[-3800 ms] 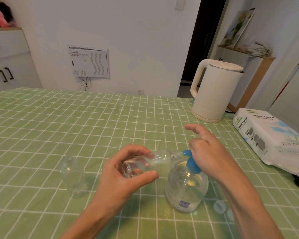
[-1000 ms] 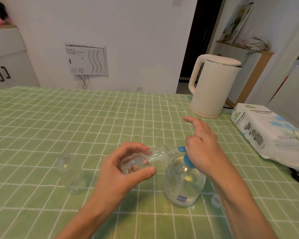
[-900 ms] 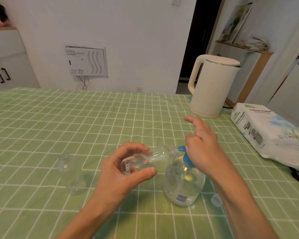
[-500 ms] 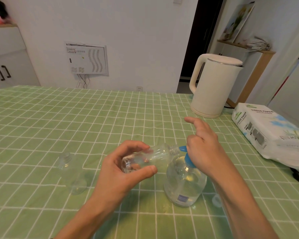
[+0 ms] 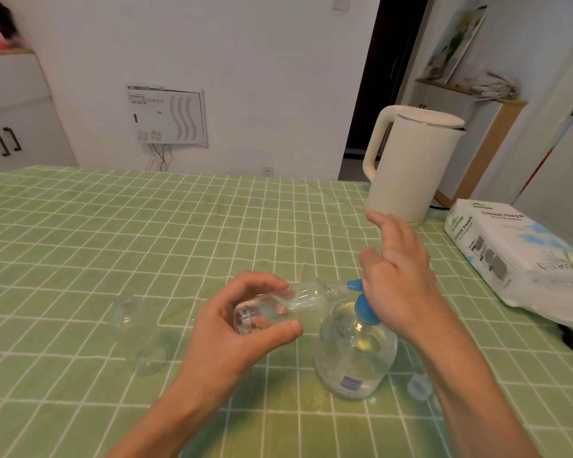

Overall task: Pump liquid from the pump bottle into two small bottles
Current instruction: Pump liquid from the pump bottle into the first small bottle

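Filling of the first small bottle (image 5: 308,300) is the step in hand. Left grip (image 5: 242,328) curls round its base, holding it sideways, mouth at the blue pump head (image 5: 364,309) of the pump bottle (image 5: 354,358), which stands at four o'clock of it on the surface (image 5: 146,226). Right grip (image 5: 401,279) lies on that head, fingers straight, clasping nothing. Next, I judge: a firm downward press, mouth kept aligned. Both are clear plastic; the second small bottle (image 5: 136,332) sits at nine o'clock.
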The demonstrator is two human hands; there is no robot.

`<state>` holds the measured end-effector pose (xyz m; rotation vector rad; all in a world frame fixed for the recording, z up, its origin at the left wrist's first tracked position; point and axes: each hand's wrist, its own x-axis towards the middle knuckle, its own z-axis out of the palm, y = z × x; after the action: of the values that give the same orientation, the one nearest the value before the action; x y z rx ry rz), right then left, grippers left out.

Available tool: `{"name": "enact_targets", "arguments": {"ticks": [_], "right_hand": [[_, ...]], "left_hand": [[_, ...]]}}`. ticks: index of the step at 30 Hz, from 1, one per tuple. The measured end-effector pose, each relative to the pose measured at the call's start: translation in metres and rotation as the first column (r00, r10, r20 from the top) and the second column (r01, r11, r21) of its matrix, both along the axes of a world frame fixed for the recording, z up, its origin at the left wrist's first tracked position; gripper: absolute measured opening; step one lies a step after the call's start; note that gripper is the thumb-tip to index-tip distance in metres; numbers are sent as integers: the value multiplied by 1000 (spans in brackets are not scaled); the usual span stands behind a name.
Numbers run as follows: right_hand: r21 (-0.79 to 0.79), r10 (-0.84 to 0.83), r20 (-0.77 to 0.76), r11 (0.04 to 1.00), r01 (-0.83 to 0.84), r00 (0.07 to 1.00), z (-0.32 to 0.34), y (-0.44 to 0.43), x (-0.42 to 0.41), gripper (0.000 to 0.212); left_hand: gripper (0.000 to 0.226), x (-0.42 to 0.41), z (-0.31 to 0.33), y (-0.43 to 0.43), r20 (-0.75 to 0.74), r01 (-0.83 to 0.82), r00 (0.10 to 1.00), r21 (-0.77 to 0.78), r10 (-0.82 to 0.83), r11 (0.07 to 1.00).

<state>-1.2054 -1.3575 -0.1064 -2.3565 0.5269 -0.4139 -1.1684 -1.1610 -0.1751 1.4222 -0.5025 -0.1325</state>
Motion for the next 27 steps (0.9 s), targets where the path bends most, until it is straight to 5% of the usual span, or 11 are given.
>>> {"name": "enact_targets", "arguments": {"ticks": [27], "right_hand": [[88,24,-53,996,-19,998,-3,4,2,62]], "left_hand": [[42,-2,-2,-1,9,0,1000,0,0,1000]]}}
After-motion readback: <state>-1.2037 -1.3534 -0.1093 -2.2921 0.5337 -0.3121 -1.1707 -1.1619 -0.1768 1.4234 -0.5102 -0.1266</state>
